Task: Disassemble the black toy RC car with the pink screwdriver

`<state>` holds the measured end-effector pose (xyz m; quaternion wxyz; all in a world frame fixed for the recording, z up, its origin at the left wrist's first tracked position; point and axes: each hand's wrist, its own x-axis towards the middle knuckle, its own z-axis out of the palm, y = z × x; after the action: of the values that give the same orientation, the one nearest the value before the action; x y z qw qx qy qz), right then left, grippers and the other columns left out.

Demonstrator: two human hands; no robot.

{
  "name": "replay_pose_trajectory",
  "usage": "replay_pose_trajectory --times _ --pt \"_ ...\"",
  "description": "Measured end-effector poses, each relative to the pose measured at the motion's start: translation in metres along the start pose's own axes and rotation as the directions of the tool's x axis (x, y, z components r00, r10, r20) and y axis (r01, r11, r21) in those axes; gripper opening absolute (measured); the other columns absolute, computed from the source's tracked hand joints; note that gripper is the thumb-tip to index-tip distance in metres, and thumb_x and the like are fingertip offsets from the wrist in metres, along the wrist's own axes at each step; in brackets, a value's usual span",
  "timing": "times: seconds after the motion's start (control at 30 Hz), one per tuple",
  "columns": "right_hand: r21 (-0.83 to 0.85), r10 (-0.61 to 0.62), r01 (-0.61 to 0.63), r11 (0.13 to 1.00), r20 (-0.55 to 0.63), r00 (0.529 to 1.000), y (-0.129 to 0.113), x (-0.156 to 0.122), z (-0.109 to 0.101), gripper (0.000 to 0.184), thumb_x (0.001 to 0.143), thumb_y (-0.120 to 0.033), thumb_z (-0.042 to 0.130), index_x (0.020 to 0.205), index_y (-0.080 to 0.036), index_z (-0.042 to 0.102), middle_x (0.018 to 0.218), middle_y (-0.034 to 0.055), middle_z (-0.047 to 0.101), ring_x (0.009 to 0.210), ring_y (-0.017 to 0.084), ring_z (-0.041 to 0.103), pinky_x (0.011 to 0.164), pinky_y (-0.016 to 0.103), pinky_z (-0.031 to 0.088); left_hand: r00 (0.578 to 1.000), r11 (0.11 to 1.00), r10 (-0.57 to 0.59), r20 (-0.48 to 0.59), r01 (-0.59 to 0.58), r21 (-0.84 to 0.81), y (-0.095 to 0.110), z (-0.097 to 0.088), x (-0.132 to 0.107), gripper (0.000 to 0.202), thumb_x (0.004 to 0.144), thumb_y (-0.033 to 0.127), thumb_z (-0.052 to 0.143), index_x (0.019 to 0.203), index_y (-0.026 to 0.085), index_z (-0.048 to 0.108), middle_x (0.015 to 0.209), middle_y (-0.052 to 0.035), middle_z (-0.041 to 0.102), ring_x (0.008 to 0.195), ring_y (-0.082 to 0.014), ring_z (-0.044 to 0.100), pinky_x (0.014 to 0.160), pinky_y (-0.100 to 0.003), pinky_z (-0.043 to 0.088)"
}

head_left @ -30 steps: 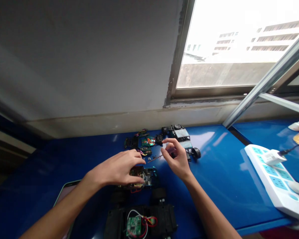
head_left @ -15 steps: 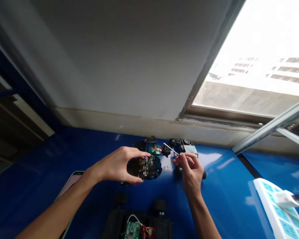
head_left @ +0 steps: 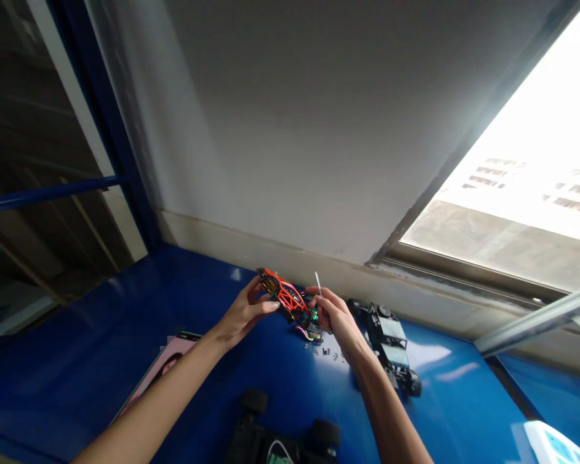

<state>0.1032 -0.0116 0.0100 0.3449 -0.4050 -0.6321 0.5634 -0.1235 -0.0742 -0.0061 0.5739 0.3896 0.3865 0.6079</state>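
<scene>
Tilted above the far part of the table, a toy car body [head_left: 287, 297] with orange-red bars is gripped at its left end by my left hand [head_left: 248, 311], thumb in front. My right hand [head_left: 332, 312] is closed around a screwdriver [head_left: 318, 281], whose thin shaft points up; its handle is hidden in the fingers. Those fingers are at the right end of the car body, and I cannot tell if they touch it. Below lie a shiny coloured piece [head_left: 309, 333] and several tiny dark parts [head_left: 326, 352].
A black toy truck [head_left: 389, 341] stands right of my right forearm. At the front edge sits a black wheeled chassis [head_left: 256, 432] with a white wire. A phone [head_left: 171, 361] lies under my left forearm. A power strip [head_left: 555, 444] is at lower right.
My left hand has moved up and back; it held a dark car shell, and orange-red bars now show there. My right hand has come left beside it, screwdriver shaft swinging more upright. The view has shifted.
</scene>
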Motion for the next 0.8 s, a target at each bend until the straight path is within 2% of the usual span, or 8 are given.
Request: replay_pose_trajectory --times 0.17,0.23,0.33,0.47,0.57,0.63,0.7,0.8 --pt "-0.196 -0.022 0.076 0.978 0.263 0.964 -0.022 0.018 0.009 0.055 0.081 -0.054 0.082 0.124 -0.02 0.074 0.108 0.0055 0.078 0.094 0.021 0.072 0.077 0.028 0.056 0.998 1.0 0.0 0.07 0.0 -0.005 0.002 -0.015 0.006 0.072 0.07 0.027 0.082 0.137 0.027 0.056 0.141 -0.0101 0.065 0.129 -0.0313 0.065 0.106 -0.044 0.054" --pt "-0.261 -0.021 0.115 0.959 0.339 0.941 -0.028 0.027 0.015 0.056 0.077 -0.054 0.085 0.121 -0.019 0.076 0.109 0.0058 0.079 0.097 0.023 0.073 0.081 0.03 0.057 0.998 0.999 0.008 0.063 -0.01 0.041 0.004 -0.023 0.009 0.072 0.07 0.027 0.08 0.138 0.026 0.055 0.14 -0.0107 0.065 0.126 -0.0306 0.067 0.105 -0.044 0.055" --pt "-0.364 -0.008 0.14 0.921 0.342 0.94 -0.029 0.049 0.022 0.059 0.075 -0.055 0.086 0.119 -0.017 0.077 0.102 0.0056 0.081 0.089 0.024 0.074 0.077 0.032 0.058 0.999 0.995 0.026 0.032 -0.029 0.099 0.008 -0.035 0.015 0.067 0.073 0.027 0.076 0.137 0.025 0.056 0.139 -0.0112 0.066 0.123 -0.0292 0.068 0.104 -0.042 0.055" --pt "-0.532 0.011 0.157 0.832 0.298 0.954 -0.022 0.088 0.029 0.056 0.072 -0.049 0.089 0.117 -0.018 0.078 0.098 0.0045 0.081 0.092 0.027 0.074 0.08 0.034 0.058 0.986 0.971 0.095 -0.134 -0.062 0.231 0.008 -0.059 0.027 0.064 0.081 0.027 0.066 0.143 0.027 0.05 0.137 -0.0099 0.066 0.123 -0.0242 0.067 0.102 -0.038 0.054" --pt "-0.659 0.029 0.153 0.737 0.258 0.966 -0.017 0.115 0.034 0.055 0.073 -0.042 0.091 0.119 -0.017 0.075 0.099 0.0047 0.079 0.097 0.029 0.073 0.086 0.038 0.058 0.929 0.919 0.175 -0.327 -0.035 0.393 0.005 -0.078 0.032 0.063 0.082 0.026 0.064 0.143 0.024 0.048 0.127 -0.01 0.068 0.113 -0.0224 0.068 0.098 -0.038 0.053" --pt "-0.727 0.048 0.162 0.667 0.259 0.965 -0.013 0.13 0.039 0.049 0.081 -0.04 0.087 0.122 -0.017 0.072 0.107 0.0056 0.076 0.103 0.029 0.071 0.091 0.042 0.058 0.897 0.863 0.239 -0.371 -0.022 0.504 0.003 -0.083 0.031 0.055 0.08 0.026 0.063 0.134 0.021 0.054 0.111 -0.0064 0.07 0.104 -0.0216 0.068 0.095 -0.037 0.052" --pt "-0.776 0.082 0.177 0.606 0.283 0.956 -0.009 0.142 0.045 0.038 0.097 -0.04 0.072 0.126 -0.017 0.067 0.125 0.0079 0.069 0.109 0.027 0.069 0.092 0.045 0.059 0.906 0.8 0.275 -0.322 -0.029 0.6 0.002 -0.082 0.026 0.04 0.08 0.026 0.062 0.12 0.02 0.062 0.093 -0.002 0.07 0.093 -0.0205 0.068 0.09 -0.035 0.052" --pt "-0.819 0.126 0.195 0.54 0.308 0.943 -0.001 0.153 0.055 0.038 0.1 -0.038 0.067 0.131 -0.017 0.063 0.134 0.0094 0.064 0.113 0.026 0.067 0.093 0.046 0.06 0.956 0.707 0.251 -0.153 -0.073 0.703 0.0 -0.07 0.019 0.018 0.078 0.023 0.063 0.094 0.02 0.07 0.079 -0.0004 0.071 0.077 -0.019 0.067 0.078 -0.031 0.051"
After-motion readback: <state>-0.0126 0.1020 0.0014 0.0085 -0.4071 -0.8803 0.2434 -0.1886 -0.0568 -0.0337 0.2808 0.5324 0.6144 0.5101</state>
